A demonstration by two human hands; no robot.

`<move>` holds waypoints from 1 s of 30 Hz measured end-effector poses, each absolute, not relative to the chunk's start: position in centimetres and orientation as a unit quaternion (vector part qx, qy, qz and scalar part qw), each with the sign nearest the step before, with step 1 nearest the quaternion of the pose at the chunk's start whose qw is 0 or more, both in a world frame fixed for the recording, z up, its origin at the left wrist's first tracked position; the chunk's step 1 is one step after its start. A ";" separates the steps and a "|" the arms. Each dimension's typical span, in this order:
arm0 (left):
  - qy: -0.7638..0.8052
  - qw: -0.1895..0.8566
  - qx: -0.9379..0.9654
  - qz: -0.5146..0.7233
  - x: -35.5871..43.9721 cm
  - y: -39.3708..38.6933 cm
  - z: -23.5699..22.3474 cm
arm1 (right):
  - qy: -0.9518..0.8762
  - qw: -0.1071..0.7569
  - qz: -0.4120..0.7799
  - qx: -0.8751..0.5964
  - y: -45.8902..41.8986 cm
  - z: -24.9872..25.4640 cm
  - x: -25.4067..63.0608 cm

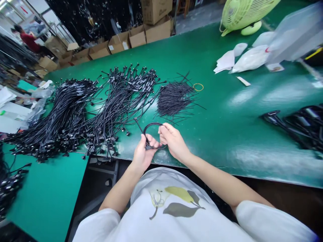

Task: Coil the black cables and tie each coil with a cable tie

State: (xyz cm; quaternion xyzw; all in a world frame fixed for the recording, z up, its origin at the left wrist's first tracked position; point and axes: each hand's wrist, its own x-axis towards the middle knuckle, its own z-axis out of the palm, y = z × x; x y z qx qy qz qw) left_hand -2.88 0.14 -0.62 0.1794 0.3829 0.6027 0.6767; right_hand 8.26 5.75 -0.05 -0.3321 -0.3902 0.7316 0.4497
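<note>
A black cable (152, 124) is bent into a loop between my two hands, just above the table's front edge. My left hand (145, 149) is closed around the left side of the loop, and one cable end with a small plug sticks up past its thumb. On the loop's right side my right hand (172, 139) pinches the cable with curled fingers. Beyond my hands lies a pile of thin black twist ties (174, 98). To their left a large heap of black cables (121, 97) with plugs at the ends spreads over the green table (214, 134).
Another cable heap (68, 107) lies farther left. A yellow rubber band (198, 87) is by the ties. Bundled black cables (305, 126) rest at the right. A green fan (246, 15) and plastic bags (254, 60) stand behind. Cardboard boxes (119, 43) line the far edge; a person (30, 40) sits beyond.
</note>
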 end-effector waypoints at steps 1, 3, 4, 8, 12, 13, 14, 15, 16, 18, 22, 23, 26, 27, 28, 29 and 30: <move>0.390 0.661 0.192 0.612 -2.8 0.1 -0.7 | -0.372 0.440 0.749 -0.327 5.7 0.2 8.3; 0.415 0.642 0.251 0.594 -3.0 0.1 -0.8 | -0.338 0.411 0.788 -0.309 5.6 0.9 8.5; 0.430 0.636 0.287 0.573 -3.1 0.1 -0.9 | -0.329 0.391 0.807 -0.297 5.5 1.3 8.6; 0.481 0.604 0.414 0.482 -3.8 -0.6 -1.0 | -0.361 0.402 0.782 -0.311 4.4 2.0 8.4; 0.525 0.559 0.512 0.387 -4.3 -1.5 -1.2 | -0.419 0.462 0.712 -0.323 3.0 1.2 7.9; 0.526 0.561 0.530 0.356 -4.5 -1.7 -1.4 | -0.430 0.454 0.715 -0.313 2.8 0.9 7.8; 0.520 0.570 0.545 0.328 -4.6 -1.8 -1.5 | -0.435 0.449 0.718 -0.307 2.6 0.6 7.7; 0.510 0.583 0.553 0.306 -4.8 -1.9 -1.8 | -0.438 0.451 0.715 -0.305 2.6 0.3 7.6; 0.499 0.593 0.558 0.295 -4.9 -1.9 -2.0 | -0.436 0.459 0.711 -0.306 2.6 0.1 7.6; 0.486 0.593 0.558 0.317 -4.8 -1.8 -2.6 | -0.424 0.472 0.709 -0.307 2.9 -0.1 7.5; 0.428 0.653 0.505 0.368 -3.7 -1.9 -3.2 | -0.407 0.459 0.736 -0.287 3.8 0.6 7.7; 0.396 0.699 0.467 0.369 -3.4 -2.0 -3.1 | -0.404 0.447 0.747 -0.279 4.0 1.0 7.8; 0.332 0.799 0.339 0.369 -2.7 -2.2 -2.3 | -0.390 0.416 0.780 -0.259 4.6 1.9 8.3; 0.327 0.814 0.311 0.367 -2.6 -2.2 -1.9 | -0.384 0.410 0.788 -0.252 4.7 2.1 8.4; 0.321 0.825 0.293 0.360 -2.5 -2.1 -1.5 | -0.380 0.403 0.796 -0.245 4.9 2.1 8.5; 0.314 0.836 0.283 0.350 -2.4 -1.9 -1.1 | -0.377 0.397 0.803 -0.237 5.1 2.0 8.6; 0.308 0.844 0.275 0.341 -2.3 -1.8 -0.8 | -0.374 0.392 0.809 -0.229 5.3 1.9 8.7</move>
